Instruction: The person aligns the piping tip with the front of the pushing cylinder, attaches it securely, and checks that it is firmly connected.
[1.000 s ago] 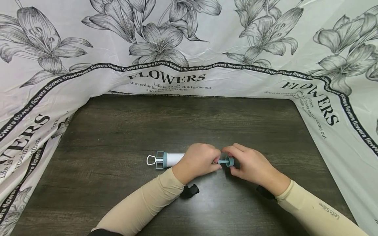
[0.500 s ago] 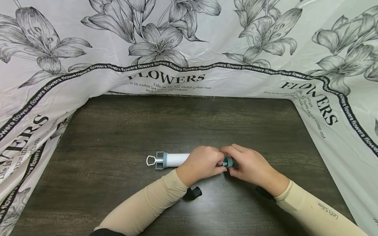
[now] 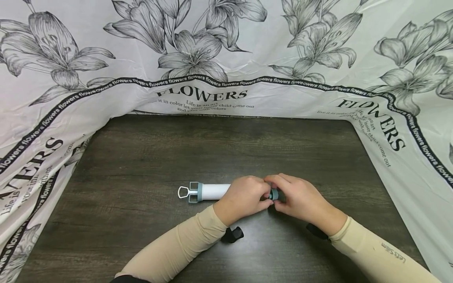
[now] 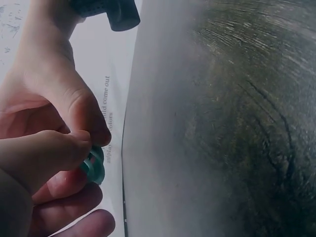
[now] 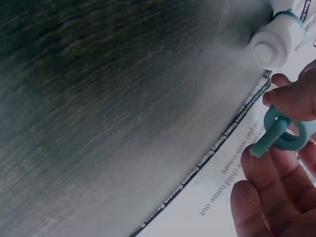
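On the table lies a white plunger-type tube point(image 3: 216, 192) with a teal square-framed collar and a white loop handle point(image 3: 183, 192). Its right part is hidden behind my left hand point(image 3: 244, 196) in the head view; the right wrist view shows its white nozzle end point(image 5: 269, 49) apart from the fingers. Just right of the tube, a small teal ring piece with a stem point(image 5: 269, 138) is pinched by my right hand point(image 3: 301, 196). My left thumb and curled fingers also pinch this piece, with the fingertips of both hands meeting around its ring point(image 4: 97, 170) in the left wrist view.
The dark wood-grain table point(image 3: 226, 145) is bordered at the back and sides by a white flower-printed cloth point(image 3: 247, 59). A black wrist device point(image 3: 232, 234) shows below my left wrist, another point(image 3: 316, 231) beside my right wrist.
My left hand has slid right toward my right hand, covering the teal stem and uncovering more of the tube. My right hand has stayed nearly in place.
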Demonstrator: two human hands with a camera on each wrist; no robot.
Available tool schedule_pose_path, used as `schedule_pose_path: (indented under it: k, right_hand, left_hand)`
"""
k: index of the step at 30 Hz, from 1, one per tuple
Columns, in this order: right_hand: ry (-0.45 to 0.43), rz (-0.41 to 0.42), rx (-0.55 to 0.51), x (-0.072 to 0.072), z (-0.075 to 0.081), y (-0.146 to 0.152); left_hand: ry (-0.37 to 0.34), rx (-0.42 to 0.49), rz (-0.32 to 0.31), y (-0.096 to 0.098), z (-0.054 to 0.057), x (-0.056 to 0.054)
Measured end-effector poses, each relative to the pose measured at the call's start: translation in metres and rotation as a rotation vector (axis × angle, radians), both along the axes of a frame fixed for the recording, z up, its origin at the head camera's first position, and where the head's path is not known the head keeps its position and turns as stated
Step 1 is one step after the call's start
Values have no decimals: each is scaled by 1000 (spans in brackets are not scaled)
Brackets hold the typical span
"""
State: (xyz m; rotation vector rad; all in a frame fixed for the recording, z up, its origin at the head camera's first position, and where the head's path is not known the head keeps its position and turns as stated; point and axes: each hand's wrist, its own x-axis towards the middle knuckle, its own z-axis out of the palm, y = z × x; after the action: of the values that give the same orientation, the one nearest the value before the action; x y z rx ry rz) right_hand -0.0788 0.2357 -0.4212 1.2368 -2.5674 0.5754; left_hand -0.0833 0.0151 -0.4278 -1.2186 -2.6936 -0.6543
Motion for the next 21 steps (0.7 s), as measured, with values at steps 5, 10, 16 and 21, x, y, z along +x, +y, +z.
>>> schedule_pose_path:
  k: [5, 10, 16, 21]
  right_hand:
    - [4, 2, -9, 0, 0, 0]
    - [2, 7, -18, -1, -1, 0]
    - [-4, -3, -9, 0, -1, 1]
    - [-14, -9, 2, 0, -1, 1]
  left_hand:
    - [-23, 41, -9, 0, -3, 0]
    - [-44, 60, -23, -2, -4, 0]
    - [-23, 68, -27, -2, -5, 0]
    - [6, 64, -22, -3, -6, 1]
